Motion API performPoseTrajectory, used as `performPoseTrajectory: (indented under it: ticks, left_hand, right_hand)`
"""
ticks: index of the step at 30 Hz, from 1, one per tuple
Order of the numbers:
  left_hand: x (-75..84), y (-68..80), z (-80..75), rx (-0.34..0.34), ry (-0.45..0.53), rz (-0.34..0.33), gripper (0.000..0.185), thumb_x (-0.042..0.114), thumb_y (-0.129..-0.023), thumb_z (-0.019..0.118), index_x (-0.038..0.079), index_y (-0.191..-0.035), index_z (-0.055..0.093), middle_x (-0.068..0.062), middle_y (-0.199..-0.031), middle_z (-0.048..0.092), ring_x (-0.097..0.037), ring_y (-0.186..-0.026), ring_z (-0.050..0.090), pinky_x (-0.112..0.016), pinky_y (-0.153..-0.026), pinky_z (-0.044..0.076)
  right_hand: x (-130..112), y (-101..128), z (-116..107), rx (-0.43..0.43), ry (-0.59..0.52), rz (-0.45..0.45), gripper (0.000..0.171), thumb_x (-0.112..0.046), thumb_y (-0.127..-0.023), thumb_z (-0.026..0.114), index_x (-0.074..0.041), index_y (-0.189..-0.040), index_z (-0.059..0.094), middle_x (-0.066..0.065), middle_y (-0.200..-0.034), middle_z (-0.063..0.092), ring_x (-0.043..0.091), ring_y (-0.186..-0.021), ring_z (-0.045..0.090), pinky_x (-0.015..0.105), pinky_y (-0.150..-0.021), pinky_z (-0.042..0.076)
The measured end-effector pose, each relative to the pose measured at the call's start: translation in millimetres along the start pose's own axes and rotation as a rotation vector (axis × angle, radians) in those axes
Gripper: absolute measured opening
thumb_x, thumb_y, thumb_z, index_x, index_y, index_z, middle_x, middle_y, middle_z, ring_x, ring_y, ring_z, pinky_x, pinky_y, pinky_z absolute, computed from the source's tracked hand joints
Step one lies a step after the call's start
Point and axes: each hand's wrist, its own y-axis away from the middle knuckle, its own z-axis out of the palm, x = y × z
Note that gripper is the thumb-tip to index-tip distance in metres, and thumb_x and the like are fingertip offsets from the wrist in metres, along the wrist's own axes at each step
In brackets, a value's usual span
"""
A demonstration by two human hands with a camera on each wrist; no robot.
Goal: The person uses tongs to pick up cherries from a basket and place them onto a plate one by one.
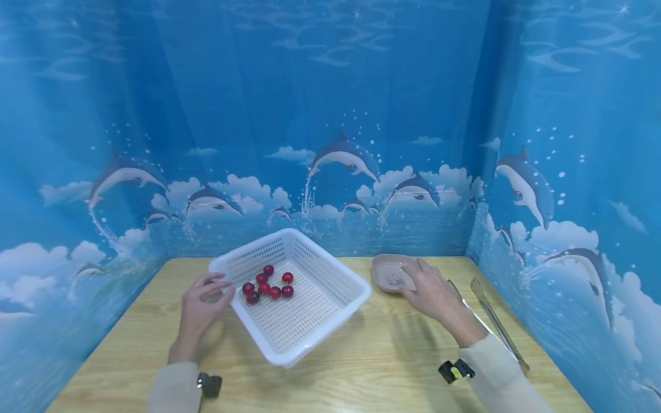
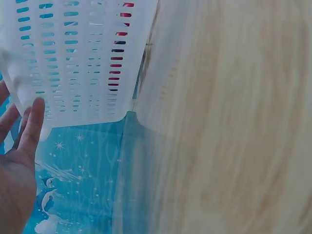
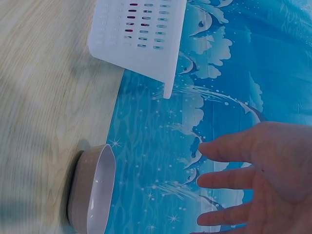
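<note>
A white plastic basket (image 1: pixel 320 327) with slotted walls stands on the table, several dark red cherries (image 1: pixel 263 287) lying together toward its left side. At the basket's left corner is my left hand (image 1: pixel 203 304), its fingers slightly bent with a gap to the thumb. In the left wrist view the left hand's fingers (image 2: pixel 33 126) reach up beside the basket wall; whether they touch it I cannot tell. My right hand (image 1: pixel 431 292) hovers over the right side of a small pinkish-beige bowl (image 1: pixel 382 275). The right wrist view shows its fingers (image 3: pixel 226 178) spread and apart from the bowl.
Metal tongs (image 1: pixel 498 324) lie on the table's right side, partly behind the right forearm. A blue dolphin-print curtain (image 1: pixel 330 115) encloses the wooden table (image 1: pixel 361 367) at the back and both sides.
</note>
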Motion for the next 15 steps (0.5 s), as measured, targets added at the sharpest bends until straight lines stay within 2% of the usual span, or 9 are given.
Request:
performPoseTrajectory:
  ticks: [4, 7, 11, 13, 15]
  left_hand:
    - [5.7, -1.7, -3.4, -0.054, 0.008, -0.081, 0.023, 0.014, -0.089, 0.082, 0.001, -0.107, 0.079, -0.016, -0.132, 0.067, 0.012, -0.092, 0.062, -0.007, -0.081, 0.055]
    - [13.6, -4.3, -7.5, -0.118, 0.000, -0.143, 0.029, 0.021, -0.091, 0.080, 0.001, -0.111, 0.077, -0.015, -0.138, 0.063, -0.007, -0.108, 0.067, -0.007, -0.083, 0.054]
    - [22.0, -9.1, -13.6, -0.209, 0.006, -0.223, 0.038, 0.026, -0.092, 0.079, -0.002, -0.117, 0.074, -0.015, -0.147, 0.057, -0.034, -0.130, 0.057, -0.008, -0.085, 0.053]
    - [24.4, -11.3, -16.5, -0.242, -0.002, -0.249, 0.041, 0.028, -0.092, 0.079, -0.003, -0.119, 0.073, -0.016, -0.149, 0.055, -0.037, -0.135, 0.053, -0.016, -0.091, 0.057]
    - [26.6, -12.6, -19.5, -0.276, -0.013, -0.271, 0.045, 0.030, -0.092, 0.079, -0.003, -0.121, 0.072, -0.017, -0.153, 0.051, -0.040, -0.141, 0.048, -0.031, -0.101, 0.058]
  right_hand:
    - [2, 1, -1, -0.039, 0.001, 0.042, 0.049, -0.026, -0.099, 0.065, -0.006, -0.143, 0.057, 0.039, -0.155, 0.039, 0.061, -0.136, 0.045, 0.078, -0.092, 0.050]
    - [4, 1, -3, -0.056, -0.011, 0.062, 0.050, -0.025, -0.099, 0.064, -0.008, -0.145, 0.055, 0.040, -0.156, 0.036, 0.063, -0.136, 0.043, 0.080, -0.092, 0.049]
    - [7, 1, -5, -0.053, -0.022, 0.057, 0.049, -0.023, -0.099, 0.064, -0.006, -0.145, 0.054, 0.043, -0.155, 0.034, 0.064, -0.135, 0.043, 0.078, -0.092, 0.050]
    - [9, 2, -5, -0.050, -0.020, 0.054, 0.050, -0.024, -0.100, 0.063, -0.005, -0.145, 0.054, 0.043, -0.154, 0.034, 0.065, -0.134, 0.043, 0.077, -0.092, 0.050]
    - [10, 2, -6, -0.051, -0.017, 0.056, 0.051, -0.024, -0.100, 0.063, -0.005, -0.146, 0.054, 0.044, -0.155, 0.034, 0.065, -0.135, 0.043, 0.077, -0.093, 0.050]
